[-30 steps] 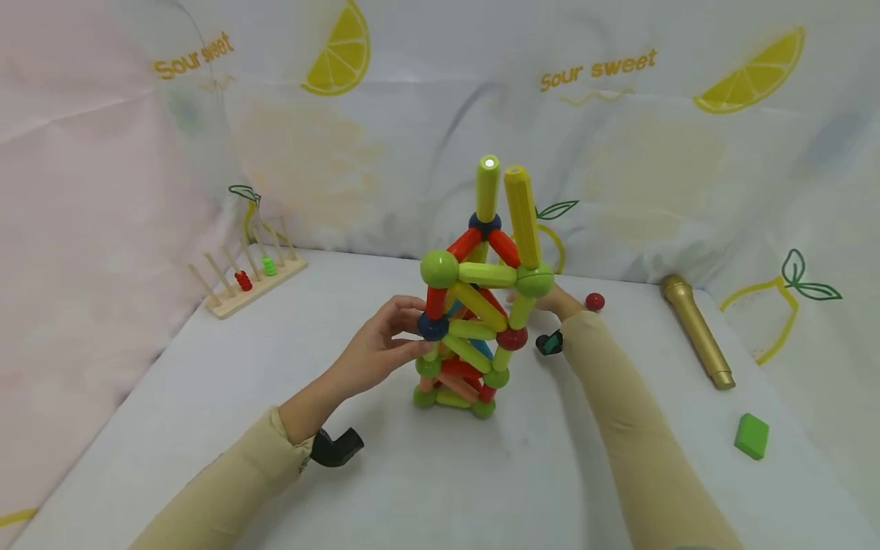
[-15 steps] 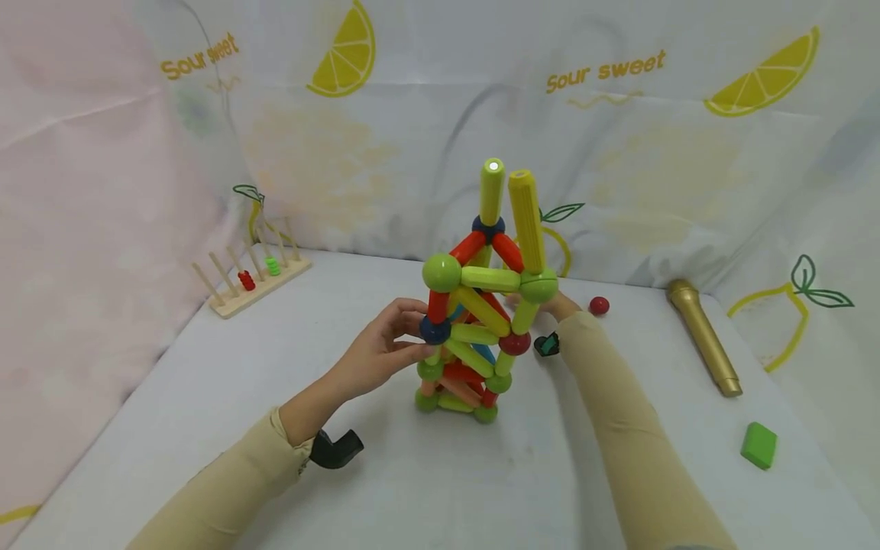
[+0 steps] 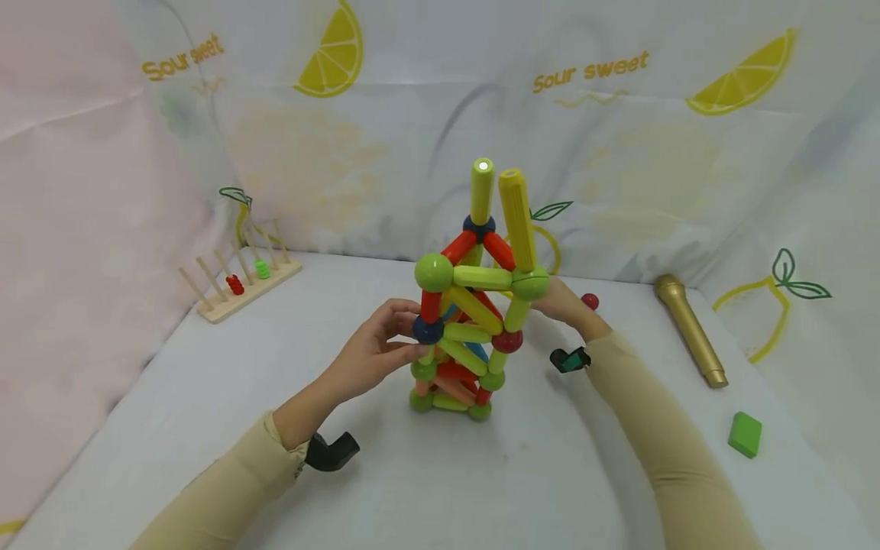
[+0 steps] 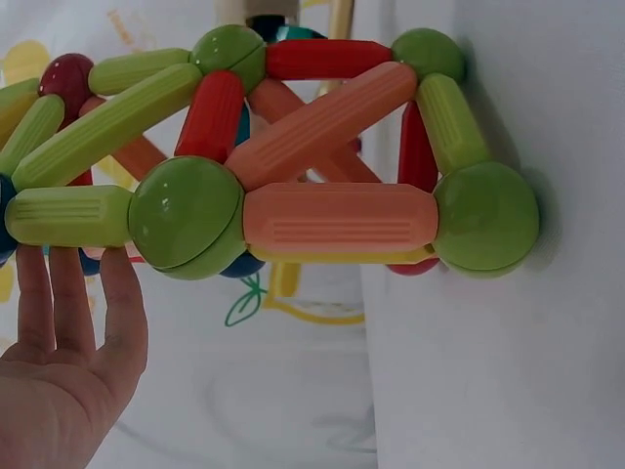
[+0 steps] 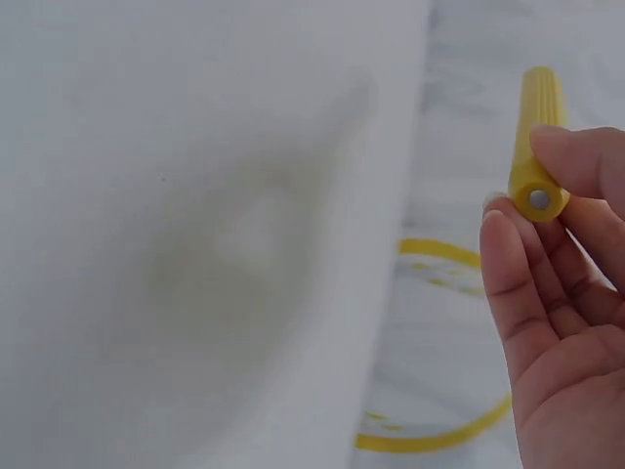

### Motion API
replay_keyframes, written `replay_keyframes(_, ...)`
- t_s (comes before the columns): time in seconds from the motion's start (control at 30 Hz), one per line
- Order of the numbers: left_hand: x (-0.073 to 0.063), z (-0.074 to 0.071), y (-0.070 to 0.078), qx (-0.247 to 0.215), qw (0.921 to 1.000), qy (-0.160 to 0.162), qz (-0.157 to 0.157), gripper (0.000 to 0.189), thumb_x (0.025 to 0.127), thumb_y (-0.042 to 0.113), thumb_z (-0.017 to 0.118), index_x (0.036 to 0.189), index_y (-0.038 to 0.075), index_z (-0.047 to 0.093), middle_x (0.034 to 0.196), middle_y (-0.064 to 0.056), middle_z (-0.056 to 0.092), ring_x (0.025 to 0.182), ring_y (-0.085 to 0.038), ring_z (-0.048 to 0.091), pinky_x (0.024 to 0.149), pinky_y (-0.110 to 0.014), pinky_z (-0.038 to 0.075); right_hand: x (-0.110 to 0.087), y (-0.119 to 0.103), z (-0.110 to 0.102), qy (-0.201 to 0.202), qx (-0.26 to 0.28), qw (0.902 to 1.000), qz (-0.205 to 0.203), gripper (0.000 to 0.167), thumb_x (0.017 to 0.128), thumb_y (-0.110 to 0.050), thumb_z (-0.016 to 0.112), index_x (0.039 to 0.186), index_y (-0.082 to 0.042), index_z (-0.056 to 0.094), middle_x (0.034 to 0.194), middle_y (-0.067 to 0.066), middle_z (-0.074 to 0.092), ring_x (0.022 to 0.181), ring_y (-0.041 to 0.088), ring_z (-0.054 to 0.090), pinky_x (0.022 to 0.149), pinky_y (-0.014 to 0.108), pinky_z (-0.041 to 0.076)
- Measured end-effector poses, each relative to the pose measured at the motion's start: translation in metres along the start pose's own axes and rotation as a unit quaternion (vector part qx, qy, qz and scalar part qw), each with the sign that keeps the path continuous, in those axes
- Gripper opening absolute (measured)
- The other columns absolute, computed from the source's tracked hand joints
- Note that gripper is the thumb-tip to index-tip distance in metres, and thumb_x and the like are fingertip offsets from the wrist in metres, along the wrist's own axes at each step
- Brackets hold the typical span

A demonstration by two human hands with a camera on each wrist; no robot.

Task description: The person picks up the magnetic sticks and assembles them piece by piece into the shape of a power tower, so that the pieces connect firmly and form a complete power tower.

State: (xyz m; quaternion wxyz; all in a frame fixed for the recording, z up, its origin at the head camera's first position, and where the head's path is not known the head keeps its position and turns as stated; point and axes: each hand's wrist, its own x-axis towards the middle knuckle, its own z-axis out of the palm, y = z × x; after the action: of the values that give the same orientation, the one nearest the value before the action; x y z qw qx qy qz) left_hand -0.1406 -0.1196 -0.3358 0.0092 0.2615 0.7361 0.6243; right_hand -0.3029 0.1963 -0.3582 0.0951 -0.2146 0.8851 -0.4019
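Observation:
A tall tower of magnetic sticks and balls (image 3: 433, 273) stands on the white table, two long sticks jutting up from its top. At mid-height, on its left side, my left hand (image 3: 367, 355) holds it around a blue ball (image 3: 428, 329), thumb in front and fingers partly hidden behind. The left wrist view shows those fingertips against a light green stick (image 4: 70, 216). Behind the tower's right side is my right hand (image 3: 560, 304), its fingers hidden in the head view. In the right wrist view it pinches a yellow magnetic stick (image 5: 539, 107) between thumb and fingers.
A wooden peg rack (image 3: 254, 290) with red and green beads is at the back left. Beyond my right wrist lies a red ball (image 3: 590, 301). A gold microphone (image 3: 690, 328) and a green block (image 3: 745, 434) lie on the right. A printed cloth backs the table.
My right hand has shifted from behind the tower a little to the right, so more of its back and wrist shows. My left hand stays on the tower.

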Motion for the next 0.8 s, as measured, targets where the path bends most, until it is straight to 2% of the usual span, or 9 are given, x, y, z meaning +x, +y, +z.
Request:
replay_keyframes(0.13, -0.004, -0.004, 0.002, 0.008, 0.9999, 0.009, -0.007, 0.043, 0.088, 0.001, 0.062, 0.125, 0.008, 0.043, 0.115, -0.014, 0.055, 0.102, -0.027, 0.056, 0.084, -0.033, 0.05, -0.034, -0.02, -0.016, 0.023, 0.017, 0.9994, -0.019, 0.034, 0.089, -0.018, 0.065, 0.117, 0.001, 0.06, 0.107, 0.013, 0.059, 0.093, 0.022, 0.055, 0.082, 0.031, 0.048)
replay_keyframes(0.27, -0.006, -0.006, 0.004, 0.019, 0.9996, 0.014, -0.013, 0.042, 0.087, 0.002, 0.063, 0.125, 0.009, 0.045, 0.115, -0.013, 0.054, 0.102, -0.026, 0.057, 0.084, -0.034, 0.05, -0.077, -0.05, -0.034, 0.081, 0.079, 0.9916, -0.063, 0.035, 0.089, -0.014, 0.064, 0.119, 0.003, 0.059, 0.105, 0.008, 0.059, 0.088, 0.016, 0.058, 0.078, 0.022, 0.049)
replay_keyframes(0.33, -0.005, -0.008, 0.008, 0.024, 0.9994, 0.022, -0.008, 0.044, 0.086, 0.002, 0.065, 0.125, 0.008, 0.046, 0.115, -0.012, 0.055, 0.103, -0.024, 0.056, 0.086, -0.035, 0.049, -0.098, -0.069, -0.041, 0.113, 0.134, 0.9792, -0.103, 0.031, 0.089, -0.007, 0.063, 0.117, 0.003, 0.061, 0.102, 0.006, 0.059, 0.085, 0.014, 0.058, 0.076, 0.019, 0.049)
replay_keyframes(0.43, -0.005, -0.009, 0.02, 0.028, 0.9974, 0.062, 0.025, 0.044, 0.083, 0.001, 0.066, 0.123, 0.003, 0.049, 0.113, -0.01, 0.055, 0.104, -0.021, 0.054, 0.088, -0.035, 0.047, -0.123, -0.1, -0.046, 0.149, 0.212, 0.9477, -0.186, 0.028, 0.085, 0.003, 0.064, 0.112, 0.005, 0.064, 0.097, 0.007, 0.059, 0.082, 0.017, 0.057, 0.075, 0.018, 0.048)
replay_keyframes(0.5, -0.006, -0.008, 0.031, 0.022, 0.9919, 0.106, 0.067, 0.039, 0.082, -0.002, 0.065, 0.118, 0.0, 0.052, 0.11, -0.009, 0.056, 0.102, -0.02, 0.052, 0.088, -0.031, 0.046, -0.134, -0.118, -0.043, 0.142, 0.249, 0.9201, -0.267, 0.029, 0.082, 0.008, 0.065, 0.11, 0.01, 0.063, 0.097, 0.011, 0.06, 0.081, 0.019, 0.057, 0.073, 0.019, 0.049)
replay_keyframes(0.63, -0.008, -0.001, 0.059, 0.012, 0.9708, 0.184, 0.154, 0.022, 0.081, -0.005, 0.062, 0.103, -0.005, 0.06, 0.099, -0.006, 0.061, 0.089, -0.021, 0.05, 0.075, -0.026, 0.042, -0.146, -0.148, -0.026, 0.099, 0.235, 0.8786, -0.404, 0.033, 0.079, 0.004, 0.07, 0.106, 0.019, 0.059, 0.096, 0.016, 0.061, 0.082, 0.023, 0.056, 0.073, 0.023, 0.05)
replay_keyframes(0.7, -0.01, 0.005, 0.074, 0.013, 0.9632, 0.195, 0.184, 0.017, 0.083, -0.002, 0.062, 0.099, -0.004, 0.063, 0.094, -0.006, 0.062, 0.084, -0.021, 0.049, 0.071, -0.026, 0.04, -0.149, -0.159, -0.013, 0.075, 0.215, 0.8697, -0.438, 0.034, 0.08, 0.0, 0.07, 0.107, 0.018, 0.059, 0.097, 0.016, 0.061, 0.085, 0.023, 0.056, 0.076, 0.026, 0.051)
replay_keyframes(0.73, -0.011, 0.009, 0.081, 0.02, 0.9617, 0.191, 0.196, 0.016, 0.084, 0.003, 0.064, 0.099, -0.004, 0.064, 0.094, -0.005, 0.063, 0.083, -0.02, 0.048, 0.07, -0.025, 0.04, -0.15, -0.164, -0.007, 0.067, 0.204, 0.8693, -0.445, 0.034, 0.081, -0.002, 0.07, 0.108, 0.016, 0.06, 0.096, 0.016, 0.061, 0.085, 0.023, 0.055, 0.076, 0.026, 0.051)
replay_keyframes(0.8, -0.013, 0.016, 0.093, 0.038, 0.9616, 0.172, 0.211, 0.022, 0.086, 0.014, 0.067, 0.102, -0.002, 0.065, 0.096, -0.004, 0.063, 0.083, -0.02, 0.048, 0.067, -0.026, 0.04, -0.153, -0.171, 0.005, 0.056, 0.176, 0.876, -0.445, 0.032, 0.083, -0.006, 0.069, 0.109, 0.012, 0.062, 0.095, 0.014, 0.061, 0.085, 0.021, 0.055, 0.075, 0.025, 0.051)
